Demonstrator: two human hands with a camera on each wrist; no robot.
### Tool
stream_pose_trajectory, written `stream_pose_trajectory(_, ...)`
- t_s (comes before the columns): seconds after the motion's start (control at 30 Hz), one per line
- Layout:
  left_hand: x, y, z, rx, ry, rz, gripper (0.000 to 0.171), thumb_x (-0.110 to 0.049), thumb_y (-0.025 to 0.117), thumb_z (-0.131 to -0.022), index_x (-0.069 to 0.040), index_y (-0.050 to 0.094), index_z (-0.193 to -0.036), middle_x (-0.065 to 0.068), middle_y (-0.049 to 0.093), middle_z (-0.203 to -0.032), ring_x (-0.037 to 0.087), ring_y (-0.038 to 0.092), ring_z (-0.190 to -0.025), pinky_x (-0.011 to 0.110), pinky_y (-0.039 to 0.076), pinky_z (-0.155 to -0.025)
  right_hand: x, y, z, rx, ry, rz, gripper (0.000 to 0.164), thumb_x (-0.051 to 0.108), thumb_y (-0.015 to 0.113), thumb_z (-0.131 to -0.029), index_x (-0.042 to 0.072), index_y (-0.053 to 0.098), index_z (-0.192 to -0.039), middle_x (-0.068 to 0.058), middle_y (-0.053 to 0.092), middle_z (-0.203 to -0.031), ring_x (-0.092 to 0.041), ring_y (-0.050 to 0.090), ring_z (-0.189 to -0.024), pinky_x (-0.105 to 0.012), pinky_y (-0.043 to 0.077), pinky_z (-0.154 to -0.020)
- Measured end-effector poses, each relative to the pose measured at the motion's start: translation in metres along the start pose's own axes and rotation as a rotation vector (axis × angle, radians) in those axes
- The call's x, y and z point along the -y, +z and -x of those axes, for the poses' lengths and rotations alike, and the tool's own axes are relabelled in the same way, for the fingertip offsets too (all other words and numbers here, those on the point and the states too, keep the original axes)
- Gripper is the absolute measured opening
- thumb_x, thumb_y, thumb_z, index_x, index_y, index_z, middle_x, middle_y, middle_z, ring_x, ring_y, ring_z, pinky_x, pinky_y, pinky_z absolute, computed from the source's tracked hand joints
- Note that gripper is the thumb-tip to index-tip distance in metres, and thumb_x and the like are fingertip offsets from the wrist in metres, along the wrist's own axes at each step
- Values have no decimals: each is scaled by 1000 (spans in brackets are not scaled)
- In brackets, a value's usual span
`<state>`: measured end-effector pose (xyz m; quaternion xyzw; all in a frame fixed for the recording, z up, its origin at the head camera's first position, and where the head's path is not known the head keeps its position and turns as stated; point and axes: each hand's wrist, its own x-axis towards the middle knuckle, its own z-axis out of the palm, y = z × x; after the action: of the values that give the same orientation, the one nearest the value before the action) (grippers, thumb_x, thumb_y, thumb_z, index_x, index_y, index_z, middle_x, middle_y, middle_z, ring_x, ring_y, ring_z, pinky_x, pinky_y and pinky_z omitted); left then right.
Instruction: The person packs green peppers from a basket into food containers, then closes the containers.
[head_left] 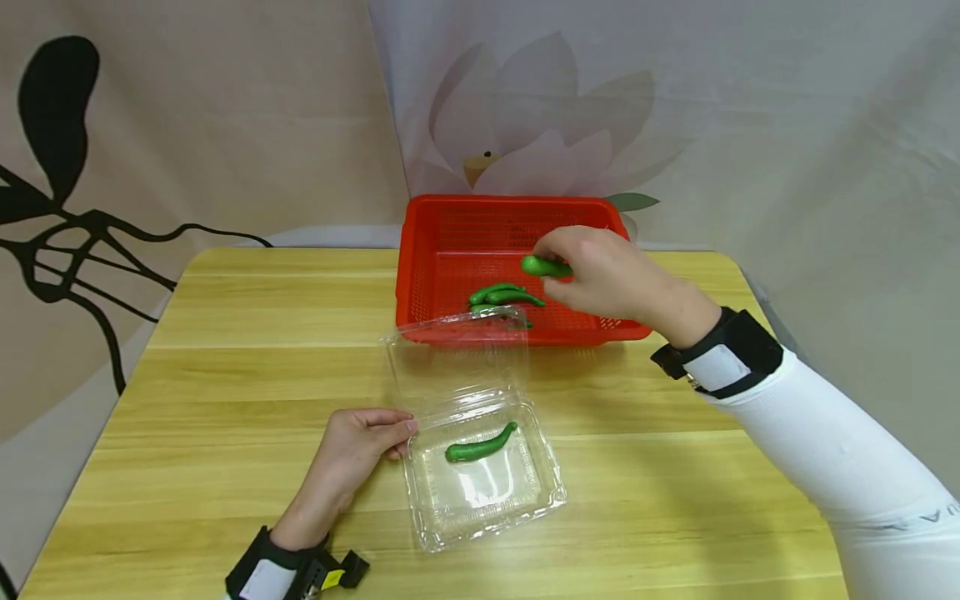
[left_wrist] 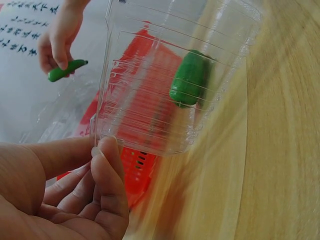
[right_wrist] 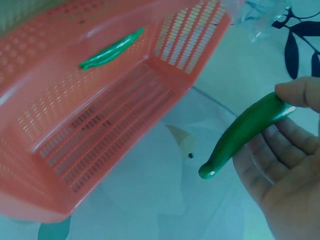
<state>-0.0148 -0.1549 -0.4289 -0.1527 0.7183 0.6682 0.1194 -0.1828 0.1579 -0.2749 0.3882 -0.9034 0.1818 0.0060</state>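
My right hand [head_left: 603, 271] holds a green chili pepper [right_wrist: 245, 131] between thumb and fingers, above the right part of the red basket [head_left: 637, 332]. Several more green peppers [head_left: 504, 295] lie on the basket's floor, partly behind a raised clear lid. The left hand [head_left: 360, 446] pinches the left edge of an open clear plastic box [head_left: 487, 500], near its hinge. One green pepper [head_left: 480, 443] lies in the box's base. In the left wrist view, that pepper [left_wrist: 187, 80] shows through the clear wall, with thumb and fingertips [left_wrist: 107, 155] on the rim.
The box's clear lid [head_left: 457, 362] leans back against the basket's front rim. Both stand on a light wooden table [head_left: 262, 358]. Behind the table hangs a pale cloth [head_left: 300, 108] printed with flowers and dark leaves.
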Motion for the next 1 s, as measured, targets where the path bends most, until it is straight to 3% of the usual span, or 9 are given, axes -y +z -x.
stream_pose_trajectory(0.37, 0, -1, 1, 9, -3, 15, 18, 0, 79, -92, 9, 77, -107, 14, 77, -85, 15, 67, -65, 24, 58, -61, 25, 20, 19, -139, -226, -25, 19, 10, 75, -90, 4, 69, -107, -3, 67, -96, -18, 57, -86, -35, 53, -75)
stream_pose_trajectory(0.53, 0, -2, 2, 10, 1, 25, 17, 1, 78, -92, 10, 77, -107, 14, 76, -84, 14, 67, -64, 24, 58, -61, 37, 31, 26, -150, -273, -33, 22, 9, 75, -89, 4, 68, -109, -3, 67, -99, -16, 57, -87, -33, 55, -74)
stream_pose_trajectory(0.77, 1, -3, 2, 6, 2, 27, 17, 2, 78, -92, 10, 77, -107, 14, 76, -85, 14, 67, -64, 23, 58, -60, 55, 51, 34, -111, -349, -37, 22, 11, 75, -91, 8, 70, -112, 0, 69, -102, -15, 59, -90, -31, 55, -79)
stream_pose_trajectory(0.9, 1, -3, 2, 5, 3, 28, 18, 1, 78, -92, 11, 76, -107, 14, 77, -85, 14, 67, -64, 24, 58, -61, 66, 65, 38, -54, -359, -19, 23, 11, 76, -90, 8, 74, -114, 0, 70, -105, -15, 63, -98, -31, 57, -87)
stream_pose_trajectory(1.0, 1, -3, 2, 6, 4, 28, 18, 1, 78, -92, 11, 76, -107, 15, 77, -85, 14, 67, -65, 24, 59, -61, 73, 76, 40, -3, -374, -11, 25, 9, 76, -90, 5, 74, -115, -1, 70, -104, -15, 64, -95, -30, 58, -85)
